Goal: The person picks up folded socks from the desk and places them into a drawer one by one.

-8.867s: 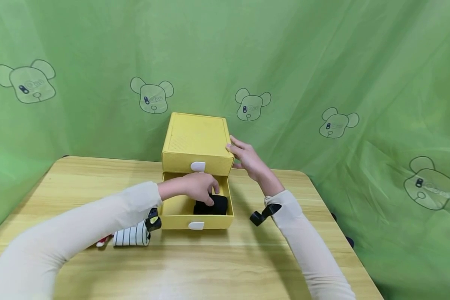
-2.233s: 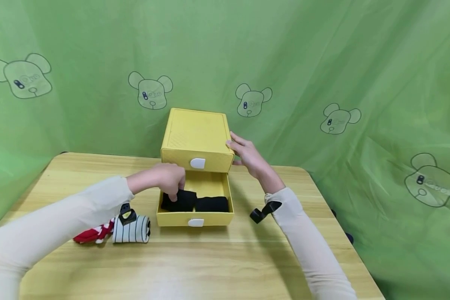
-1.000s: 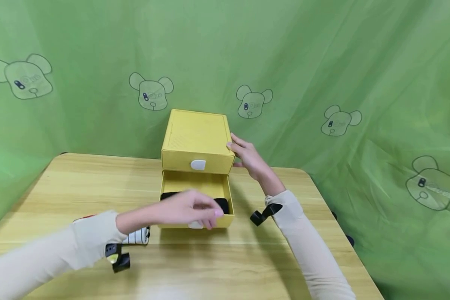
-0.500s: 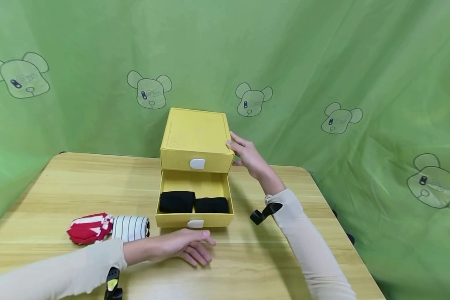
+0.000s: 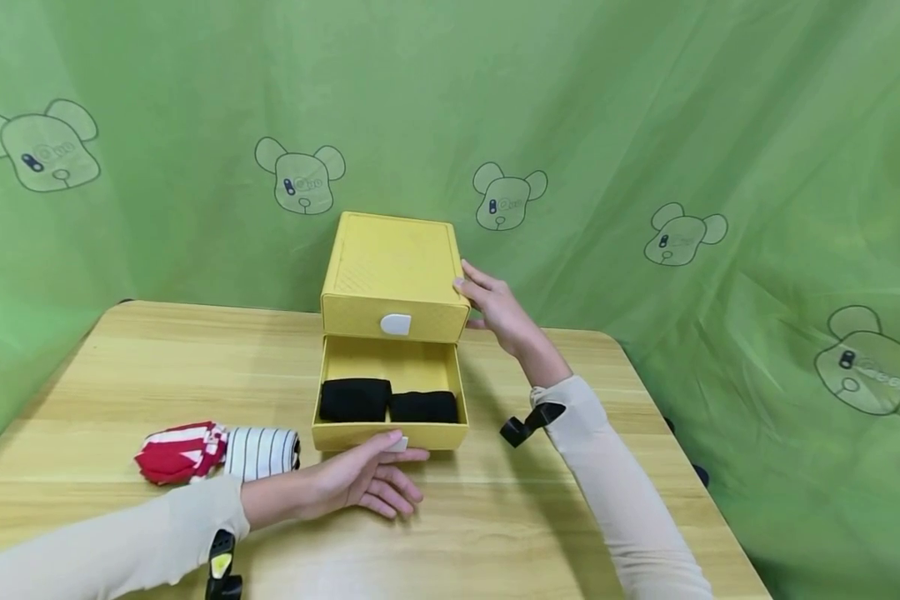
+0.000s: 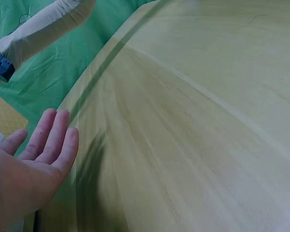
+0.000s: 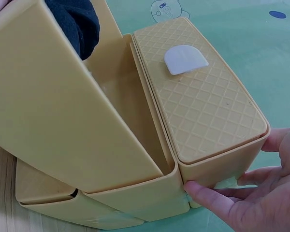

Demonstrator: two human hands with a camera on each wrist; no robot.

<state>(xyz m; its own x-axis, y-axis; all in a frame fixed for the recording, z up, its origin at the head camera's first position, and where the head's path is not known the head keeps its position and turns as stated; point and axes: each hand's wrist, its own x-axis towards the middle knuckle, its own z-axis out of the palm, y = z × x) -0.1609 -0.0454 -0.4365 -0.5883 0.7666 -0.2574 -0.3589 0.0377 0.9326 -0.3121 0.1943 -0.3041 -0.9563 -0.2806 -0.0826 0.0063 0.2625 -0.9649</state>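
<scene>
A yellow drawer cabinet (image 5: pixel 393 258) stands at the back of the table, its lower drawer (image 5: pixel 438 437) pulled out. Two black cloth rolls (image 5: pixel 355 400) lie side by side at the drawer's front. My left hand (image 5: pixel 356 482) is at the drawer's front, fingers extended and holding nothing; its thumb is over the white pull tab (image 5: pixel 399 445), contact unclear. My right hand (image 5: pixel 498 317) rests on the cabinet's right side near the top, thumb and fingers against the wall, as the right wrist view confirms. Dark cloth (image 7: pixel 79 26) shows in the drawer there.
Left of the drawer, a white roll with dark stripes (image 5: pixel 261 454) touches a red and white cloth bundle (image 5: pixel 180 452) on the wooden table (image 5: pixel 495 533). A green curtain (image 5: pixel 585 100) hangs close behind the cabinet. The upper drawer (image 5: pixel 352 317) is closed.
A second black roll has come to lie left of the first, released by my left hand. That hand has withdrawn to the drawer's front, its thumb now at the tab. My right hand stays put.
</scene>
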